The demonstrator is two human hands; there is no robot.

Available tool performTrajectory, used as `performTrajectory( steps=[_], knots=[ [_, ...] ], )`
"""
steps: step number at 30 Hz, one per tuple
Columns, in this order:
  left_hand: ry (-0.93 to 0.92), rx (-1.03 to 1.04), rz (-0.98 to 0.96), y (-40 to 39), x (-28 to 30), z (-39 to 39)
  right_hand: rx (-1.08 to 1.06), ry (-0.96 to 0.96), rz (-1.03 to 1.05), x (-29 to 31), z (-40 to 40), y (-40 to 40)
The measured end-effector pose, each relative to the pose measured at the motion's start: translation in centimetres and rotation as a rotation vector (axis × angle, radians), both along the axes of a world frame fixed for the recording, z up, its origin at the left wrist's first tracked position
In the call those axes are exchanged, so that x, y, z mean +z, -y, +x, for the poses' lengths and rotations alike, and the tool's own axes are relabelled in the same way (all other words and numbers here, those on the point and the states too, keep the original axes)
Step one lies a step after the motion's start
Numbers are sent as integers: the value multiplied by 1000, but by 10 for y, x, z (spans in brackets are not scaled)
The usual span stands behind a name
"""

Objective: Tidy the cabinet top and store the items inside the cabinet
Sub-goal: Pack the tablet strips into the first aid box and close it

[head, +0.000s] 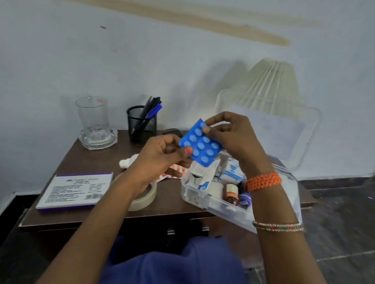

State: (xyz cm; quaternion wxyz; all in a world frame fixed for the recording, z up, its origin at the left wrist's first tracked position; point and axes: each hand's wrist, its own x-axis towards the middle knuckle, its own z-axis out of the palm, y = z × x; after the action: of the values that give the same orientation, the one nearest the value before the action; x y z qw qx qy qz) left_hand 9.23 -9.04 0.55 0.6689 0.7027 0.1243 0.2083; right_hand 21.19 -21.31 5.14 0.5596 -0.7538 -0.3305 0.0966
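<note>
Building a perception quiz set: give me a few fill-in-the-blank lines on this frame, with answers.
1. Both the left hand and right hand pinch a ____ blister pack.
2. The pens stand in a black mesh ____.
3. The clear plastic box has its lid ____.
4. The drinking glass stands in a glass ____.

Answers: blue; cup; open; ashtray

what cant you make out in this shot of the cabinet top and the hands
- Print on the white box, head view: too small and blurred to read.
- Orange strip under the left hand: mostly hidden by that hand.
- Tape roll: partly covered by the left forearm.
- Contents of the clear container: right side hidden by the right hand and its wrist.
- Blue blister pack: no print is legible.
- Cabinet front: hidden by the person's lap.
</note>
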Motion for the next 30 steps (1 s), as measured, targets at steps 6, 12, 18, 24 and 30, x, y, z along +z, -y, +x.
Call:
performTrajectory(
  steps=[6,12,18,24,30],
  knots=[
    [-52,-58,537,31,-14,19,-219,130,-154,-14,23,86],
    [-70,-43,932,52,-20,17,-294,123,-288,-39,23,137],
    [-22,-42,1023,71,-23,19,-360,76,-253,-51,12,140],
    [-115,-155,1115,84,-31,22,-380,164,-398,-66,6,142],
    [-152,-168,1156,84,-33,20,-384,270,-483,-78,2,142]
  ],
)
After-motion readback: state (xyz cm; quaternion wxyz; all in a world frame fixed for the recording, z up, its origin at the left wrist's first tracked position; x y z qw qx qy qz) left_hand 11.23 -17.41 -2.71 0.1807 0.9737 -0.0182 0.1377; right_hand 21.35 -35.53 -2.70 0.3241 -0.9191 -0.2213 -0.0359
